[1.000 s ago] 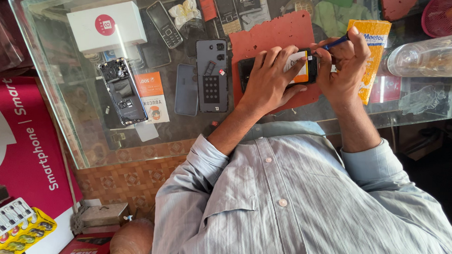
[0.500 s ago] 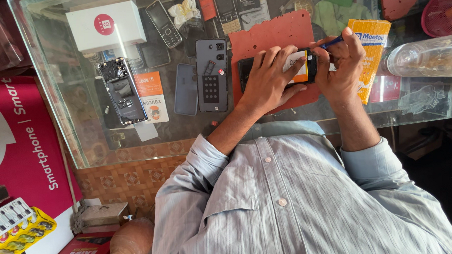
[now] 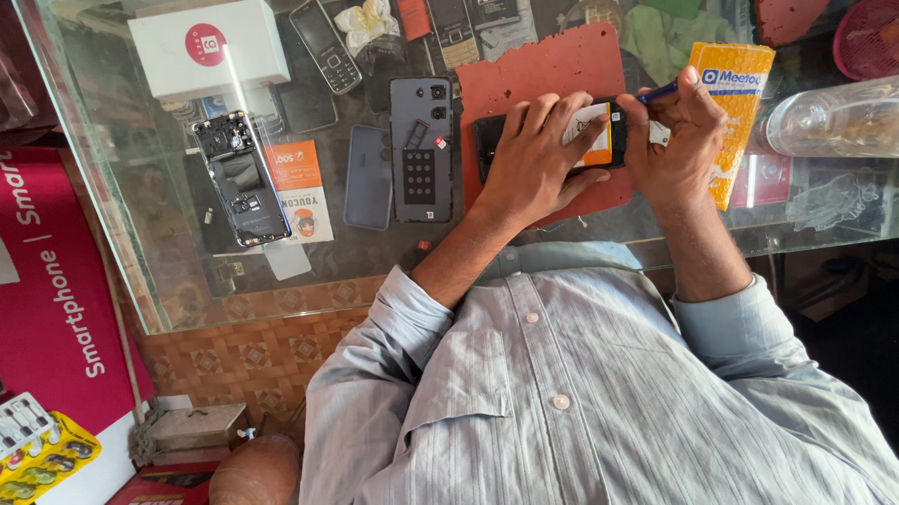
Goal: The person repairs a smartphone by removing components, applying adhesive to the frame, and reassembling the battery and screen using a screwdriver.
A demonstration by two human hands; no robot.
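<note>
Glass counter [image 3: 112,221] across the whole upper view, cluttered with phone parts. Pale striped shirt [image 3: 584,407] filling the lower right. Red work mat [image 3: 536,71] on the glass, under both hands. White box [image 3: 210,47] with a red round mark at upper left; yellow packet [image 3: 738,113] standing just right of the right hand; clear plastic container [image 3: 853,112] lying at the far right edge. Opened black phone [image 3: 238,180] with bare innards left of centre; grey back cover [image 3: 420,147] and a smaller blue-grey phone [image 3: 369,177] side by side between that and the mat; keypad handset [image 3: 324,44] near the box. Dark opened phone [image 3: 488,144] with a white-and-orange battery [image 3: 595,138] lying on the mat, mostly covered. Left hand [image 3: 537,161] spread flat over it, fingers pressing down on phone and battery. Right hand [image 3: 678,141] curled at the phone's right end, fingers pinched around a thin blue tool [image 3: 658,92], tip pointing down at the phone's edge.
</note>
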